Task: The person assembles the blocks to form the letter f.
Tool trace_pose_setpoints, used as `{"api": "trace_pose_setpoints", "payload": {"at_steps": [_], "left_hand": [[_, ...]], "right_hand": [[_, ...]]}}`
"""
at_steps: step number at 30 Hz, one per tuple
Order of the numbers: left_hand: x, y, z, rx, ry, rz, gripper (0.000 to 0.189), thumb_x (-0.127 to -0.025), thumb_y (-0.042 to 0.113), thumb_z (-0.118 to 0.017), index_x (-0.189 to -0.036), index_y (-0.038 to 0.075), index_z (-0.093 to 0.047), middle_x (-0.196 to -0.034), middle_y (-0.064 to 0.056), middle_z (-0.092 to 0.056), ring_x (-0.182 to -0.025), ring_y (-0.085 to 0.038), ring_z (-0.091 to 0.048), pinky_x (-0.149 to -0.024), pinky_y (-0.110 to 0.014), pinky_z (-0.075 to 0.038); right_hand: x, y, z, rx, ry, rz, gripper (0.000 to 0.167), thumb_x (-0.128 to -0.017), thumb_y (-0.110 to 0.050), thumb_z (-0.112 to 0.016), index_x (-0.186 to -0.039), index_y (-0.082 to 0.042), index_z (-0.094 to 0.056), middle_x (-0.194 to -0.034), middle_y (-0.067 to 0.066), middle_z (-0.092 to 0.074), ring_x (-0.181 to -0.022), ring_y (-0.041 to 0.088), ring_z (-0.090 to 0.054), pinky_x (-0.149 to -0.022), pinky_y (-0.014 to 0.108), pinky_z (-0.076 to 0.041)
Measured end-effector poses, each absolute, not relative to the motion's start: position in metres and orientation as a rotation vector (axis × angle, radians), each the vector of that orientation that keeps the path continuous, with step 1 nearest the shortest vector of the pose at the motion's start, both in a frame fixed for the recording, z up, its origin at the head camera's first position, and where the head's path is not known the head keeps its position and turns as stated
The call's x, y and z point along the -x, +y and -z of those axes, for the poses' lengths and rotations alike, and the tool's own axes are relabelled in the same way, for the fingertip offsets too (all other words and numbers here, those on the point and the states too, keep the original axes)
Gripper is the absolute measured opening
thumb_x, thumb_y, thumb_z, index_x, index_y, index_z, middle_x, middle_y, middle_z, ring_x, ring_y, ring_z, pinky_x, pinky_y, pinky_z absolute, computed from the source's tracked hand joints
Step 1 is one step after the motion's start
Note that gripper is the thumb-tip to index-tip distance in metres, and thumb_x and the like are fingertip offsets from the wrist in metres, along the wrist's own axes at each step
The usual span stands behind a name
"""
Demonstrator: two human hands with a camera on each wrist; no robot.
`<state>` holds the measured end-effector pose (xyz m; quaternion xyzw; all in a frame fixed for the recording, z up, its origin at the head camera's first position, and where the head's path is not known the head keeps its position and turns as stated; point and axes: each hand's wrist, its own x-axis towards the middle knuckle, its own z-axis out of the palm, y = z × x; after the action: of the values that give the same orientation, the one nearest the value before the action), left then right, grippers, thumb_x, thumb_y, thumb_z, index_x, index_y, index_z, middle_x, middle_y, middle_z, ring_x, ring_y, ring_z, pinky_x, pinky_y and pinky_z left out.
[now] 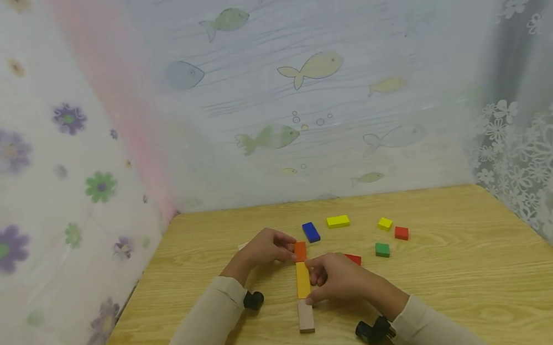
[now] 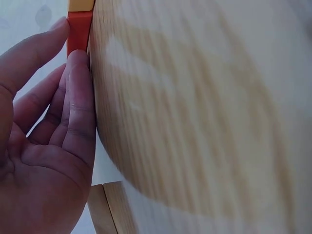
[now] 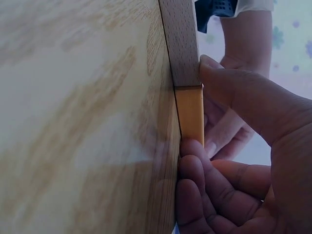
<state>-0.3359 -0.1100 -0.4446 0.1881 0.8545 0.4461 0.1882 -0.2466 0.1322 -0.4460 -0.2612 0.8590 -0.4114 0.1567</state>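
Three blocks lie end to end in a line on the wooden table: an orange-red block at the far end, a yellow-orange block in the middle, and a plain wood block nearest me. My left hand pinches the orange-red block from its left side, thumb and fingertips on it. From the right, my right hand holds the yellow-orange block between thumb and fingers. The thumb sits by its joint with the wood block.
Beyond the line lie a blue block and a long yellow block. To the right are a small yellow block, a small red block and a green block. My right hand partly hides another red block.
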Motion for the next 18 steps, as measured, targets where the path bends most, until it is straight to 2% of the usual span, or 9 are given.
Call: {"api": "trace_pose_setpoints", "payload": {"at_steps": [18], "left_hand": [[0.3344, -0.1079, 0.4437, -0.523, 2.410, -1.251, 0.044, -0.085, 0.018, -0.087, -0.125, 0.006, -0.075, -0.102, -0.001, -0.076, -0.090, -0.013, -0.068, -0.080, -0.029, -0.058]], "right_hand": [[0.2438, 0.1321, 0.4435, 0.755, 2.467, 1.175, 0.083, -0.078, -0.033, -0.093, -0.144, 0.002, -0.058, -0.098, -0.003, -0.071, -0.092, 0.013, -0.064, -0.081, 0.024, -0.055]]}}
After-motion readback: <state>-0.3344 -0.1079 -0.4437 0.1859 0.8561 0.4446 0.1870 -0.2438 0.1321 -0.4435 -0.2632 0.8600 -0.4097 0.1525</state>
